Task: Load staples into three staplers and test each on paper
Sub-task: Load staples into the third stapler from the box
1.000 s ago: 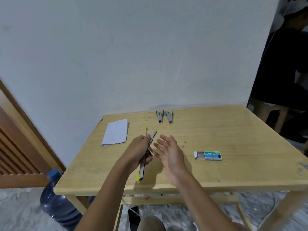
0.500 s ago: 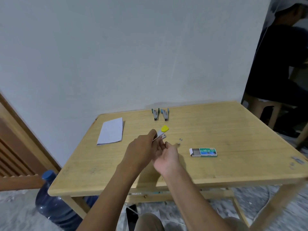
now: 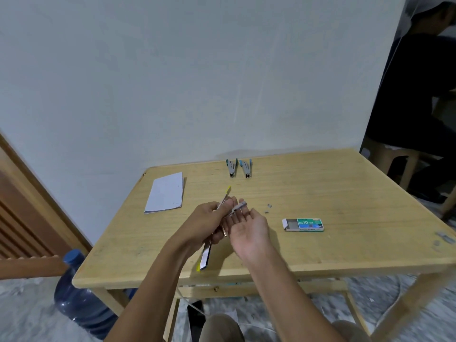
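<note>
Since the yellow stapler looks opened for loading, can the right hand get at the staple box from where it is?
Probably yes. The right hand is open, palm up, holding nothing, and the staple box lies on bare table just to its right, its tray slid out toward that hand. Nothing stands between them.

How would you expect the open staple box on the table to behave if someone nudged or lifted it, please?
The staple box is small and flat, so it would probably slide rather than tip. It looks like thin card, likely light and easily crushed. Its inner tray stands pulled out on the left, so tilting might spill staples.
</note>
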Action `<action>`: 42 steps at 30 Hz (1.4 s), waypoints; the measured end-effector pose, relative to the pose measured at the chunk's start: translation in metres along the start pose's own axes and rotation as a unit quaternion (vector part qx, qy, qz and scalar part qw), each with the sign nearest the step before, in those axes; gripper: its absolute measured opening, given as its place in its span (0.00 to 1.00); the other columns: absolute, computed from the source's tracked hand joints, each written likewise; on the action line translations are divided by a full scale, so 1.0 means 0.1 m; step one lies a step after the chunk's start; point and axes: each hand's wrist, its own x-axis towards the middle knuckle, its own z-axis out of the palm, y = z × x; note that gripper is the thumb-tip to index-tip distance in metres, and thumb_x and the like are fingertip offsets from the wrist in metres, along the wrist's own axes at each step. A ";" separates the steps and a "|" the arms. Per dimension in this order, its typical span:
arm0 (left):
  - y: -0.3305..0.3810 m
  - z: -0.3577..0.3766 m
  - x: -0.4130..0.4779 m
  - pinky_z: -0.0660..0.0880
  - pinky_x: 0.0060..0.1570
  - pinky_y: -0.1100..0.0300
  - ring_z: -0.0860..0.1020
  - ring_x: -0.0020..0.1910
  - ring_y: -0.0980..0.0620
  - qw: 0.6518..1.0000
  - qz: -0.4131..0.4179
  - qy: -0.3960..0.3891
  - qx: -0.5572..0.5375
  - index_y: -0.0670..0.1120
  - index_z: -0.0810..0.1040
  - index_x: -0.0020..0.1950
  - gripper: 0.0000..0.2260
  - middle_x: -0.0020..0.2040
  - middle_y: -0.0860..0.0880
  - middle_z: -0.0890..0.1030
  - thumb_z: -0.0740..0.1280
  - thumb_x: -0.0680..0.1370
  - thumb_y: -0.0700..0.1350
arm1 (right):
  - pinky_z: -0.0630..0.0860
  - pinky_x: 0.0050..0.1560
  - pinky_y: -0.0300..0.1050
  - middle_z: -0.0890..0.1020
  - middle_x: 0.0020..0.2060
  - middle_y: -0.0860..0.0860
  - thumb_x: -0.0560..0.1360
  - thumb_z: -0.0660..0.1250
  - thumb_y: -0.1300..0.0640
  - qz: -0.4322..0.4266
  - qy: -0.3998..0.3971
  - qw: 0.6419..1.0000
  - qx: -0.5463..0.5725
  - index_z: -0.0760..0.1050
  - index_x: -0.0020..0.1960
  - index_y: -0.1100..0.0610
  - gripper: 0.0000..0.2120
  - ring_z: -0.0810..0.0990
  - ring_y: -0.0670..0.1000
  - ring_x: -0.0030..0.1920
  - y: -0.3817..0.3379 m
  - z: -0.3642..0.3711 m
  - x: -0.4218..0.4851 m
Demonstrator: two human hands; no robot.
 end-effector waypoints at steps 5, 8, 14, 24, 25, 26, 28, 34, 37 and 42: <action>-0.01 0.00 -0.04 0.55 0.18 0.67 0.60 0.18 0.58 0.963 -0.078 -0.048 -0.253 0.45 0.72 0.42 0.12 0.27 0.50 0.70 0.63 0.81 0.51 | 0.78 0.56 0.45 0.84 0.52 0.56 0.82 0.62 0.58 -0.164 -0.031 0.945 -0.280 0.76 0.55 0.58 0.06 0.84 0.51 0.53 -0.09 -0.10 -0.11; -0.03 0.02 -0.03 0.52 0.18 0.67 0.59 0.16 0.59 0.945 -0.105 -0.062 -0.304 0.46 0.71 0.42 0.12 0.26 0.51 0.69 0.62 0.82 0.51 | 0.76 0.50 0.34 0.84 0.48 0.47 0.79 0.67 0.57 -0.318 -0.065 0.795 -0.513 0.78 0.51 0.52 0.03 0.82 0.43 0.51 -0.15 -0.18 -0.19; -0.05 0.10 -0.04 0.55 0.16 0.68 0.60 0.16 0.59 0.939 -0.103 -0.076 -0.318 0.44 0.74 0.42 0.12 0.27 0.50 0.71 0.61 0.82 0.50 | 0.77 0.47 0.37 0.80 0.48 0.40 0.76 0.71 0.56 -0.425 -0.089 0.597 -0.675 0.80 0.54 0.48 0.08 0.80 0.40 0.48 -0.24 -0.20 -0.15; 0.02 0.16 -0.08 0.58 0.17 0.66 0.62 0.17 0.57 0.963 -0.077 -0.019 -0.256 0.42 0.72 0.39 0.16 0.27 0.49 0.72 0.60 0.83 0.48 | 0.75 0.42 0.34 0.83 0.43 0.44 0.74 0.72 0.54 -0.445 -0.049 0.543 -0.710 0.84 0.49 0.52 0.05 0.80 0.41 0.42 -0.26 -0.10 -0.16; 0.02 0.16 -0.08 0.58 0.17 0.66 0.62 0.17 0.57 0.964 -0.075 -0.017 -0.256 0.41 0.72 0.39 0.16 0.28 0.48 0.72 0.60 0.83 0.48 | 0.74 0.41 0.32 0.83 0.43 0.45 0.74 0.72 0.55 -0.453 -0.052 0.533 -0.713 0.85 0.48 0.53 0.05 0.80 0.41 0.42 -0.25 -0.10 -0.17; 0.02 0.16 -0.08 0.59 0.17 0.66 0.62 0.17 0.57 0.964 -0.074 -0.016 -0.255 0.41 0.72 0.40 0.15 0.28 0.48 0.71 0.60 0.83 0.48 | 0.73 0.41 0.30 0.83 0.42 0.46 0.74 0.72 0.56 -0.460 -0.054 0.525 -0.714 0.85 0.47 0.53 0.04 0.80 0.41 0.41 -0.24 -0.11 -0.17; 0.03 0.17 -0.09 0.58 0.18 0.66 0.62 0.18 0.57 0.964 -0.072 -0.016 -0.256 0.41 0.73 0.40 0.15 0.29 0.48 0.71 0.59 0.83 0.48 | 0.72 0.40 0.28 0.84 0.42 0.47 0.74 0.72 0.57 -0.466 -0.054 0.517 -0.716 0.85 0.47 0.54 0.04 0.80 0.42 0.41 -0.23 -0.11 -0.17; 0.00 0.17 -0.09 0.59 0.18 0.65 0.62 0.18 0.57 0.964 -0.075 -0.010 -0.253 0.41 0.73 0.41 0.15 0.28 0.48 0.71 0.59 0.84 0.48 | 0.73 0.41 0.27 0.83 0.41 0.45 0.75 0.72 0.57 -0.443 -0.062 0.532 -0.718 0.85 0.46 0.54 0.03 0.81 0.40 0.40 -0.22 -0.14 -0.16; 0.01 0.18 -0.09 0.60 0.19 0.64 0.62 0.18 0.55 0.967 -0.071 0.006 -0.246 0.40 0.73 0.40 0.16 0.28 0.48 0.71 0.59 0.83 0.48 | 0.76 0.45 0.32 0.83 0.41 0.43 0.76 0.70 0.56 -0.392 -0.050 0.601 -0.695 0.82 0.45 0.51 0.03 0.82 0.38 0.42 -0.20 -0.15 -0.15; 0.03 0.23 -0.10 0.69 0.24 0.57 0.72 0.24 0.50 0.986 0.067 0.118 0.094 0.41 0.75 0.42 0.15 0.30 0.47 0.76 0.61 0.83 0.50 | 0.81 0.53 0.50 0.87 0.44 0.55 0.82 0.59 0.56 -0.081 -0.008 0.965 -0.251 0.80 0.53 0.60 0.13 0.86 0.52 0.47 -0.10 -0.08 -0.14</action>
